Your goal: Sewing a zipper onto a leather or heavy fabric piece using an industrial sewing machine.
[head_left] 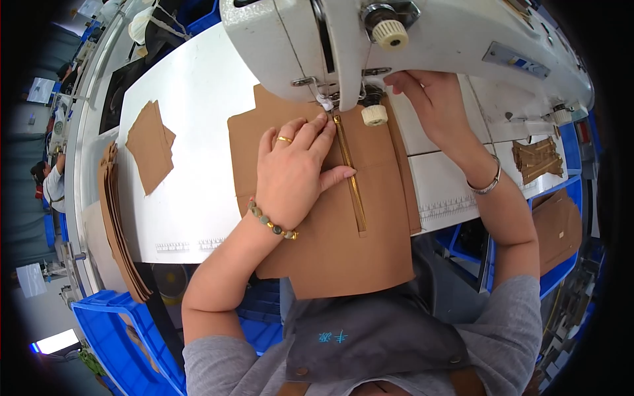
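A brown panel (317,257) with a gold-toothed zipper (350,162) set in a long slot lies under the head of a white sewing machine (436,46). My left hand (290,155) rests flat on the panel, left of the zipper. Its fingertips reach close to the needle area, and the thumb touches the zipper's edge. To the right of the needle, my right hand (432,105) is raised beside the machine head, near a cream knob (374,115). Its fingers are loosely bent with nothing visible in them; the machine partly hides them.
Brown cut pieces (152,148) lie on the white table (198,86) at left. A stack of brown panels (113,218) hangs over its left edge. Small brown strips (538,160) sit at right. Blue crates (125,343) stand below, and one at right holds brown panels (556,231).
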The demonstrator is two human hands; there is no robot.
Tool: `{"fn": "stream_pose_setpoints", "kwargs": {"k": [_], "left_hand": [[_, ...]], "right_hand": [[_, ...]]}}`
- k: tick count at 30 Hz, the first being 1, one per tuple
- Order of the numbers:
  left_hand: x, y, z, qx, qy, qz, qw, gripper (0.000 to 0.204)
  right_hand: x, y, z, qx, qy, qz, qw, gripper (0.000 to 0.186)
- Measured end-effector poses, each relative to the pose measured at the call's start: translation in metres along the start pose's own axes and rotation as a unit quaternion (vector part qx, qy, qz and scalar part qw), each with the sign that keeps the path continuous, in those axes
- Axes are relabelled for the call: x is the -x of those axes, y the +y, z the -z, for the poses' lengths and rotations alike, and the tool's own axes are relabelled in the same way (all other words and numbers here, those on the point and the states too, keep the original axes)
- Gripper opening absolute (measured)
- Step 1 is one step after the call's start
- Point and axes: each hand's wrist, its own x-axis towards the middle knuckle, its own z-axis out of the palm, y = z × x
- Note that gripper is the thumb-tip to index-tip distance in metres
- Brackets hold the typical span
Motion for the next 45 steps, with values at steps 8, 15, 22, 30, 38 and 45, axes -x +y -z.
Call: {"fn": "stream_pose_setpoints", "kwargs": {"k": [8, 15, 22, 30, 38, 45], "left_hand": [[0.002, -0.001, -0.003, 0.006, 0.011, -0.001, 1.0, 0.073], [0.006, -0.008, -0.007, 0.091, 0.036, 0.011, 0.995, 0.075], [0.009, -0.008, -0.006, 0.139, 0.014, 0.03, 0.99, 0.077], [0.009, -0.004, -0.008, 0.113, 0.019, 0.0, 0.993, 0.075], [0.004, -0.006, 0.001, 0.092, -0.019, -0.017, 0.995, 0.071], [0.0, -0.011, 0.0, 0.068, -0.003, -0.025, 0.997, 0.07]], "right_hand": [[0.019, 0.0, -0.01, 0.129, -0.159, 0.132, 0.97, 0.032], [0.033, 0.005, -0.031, 0.091, -0.191, 0.236, 0.948, 0.052], [0.031, 0.002, -0.027, 0.077, -0.216, 0.225, 0.947, 0.056], [0.032, 0.0, -0.025, 0.113, -0.24, 0.212, 0.94, 0.062], [0.035, 0.0, -0.029, 0.099, -0.212, 0.226, 0.946, 0.059], [0.031, -0.002, -0.025, 0.139, -0.251, 0.189, 0.939, 0.062]]}}
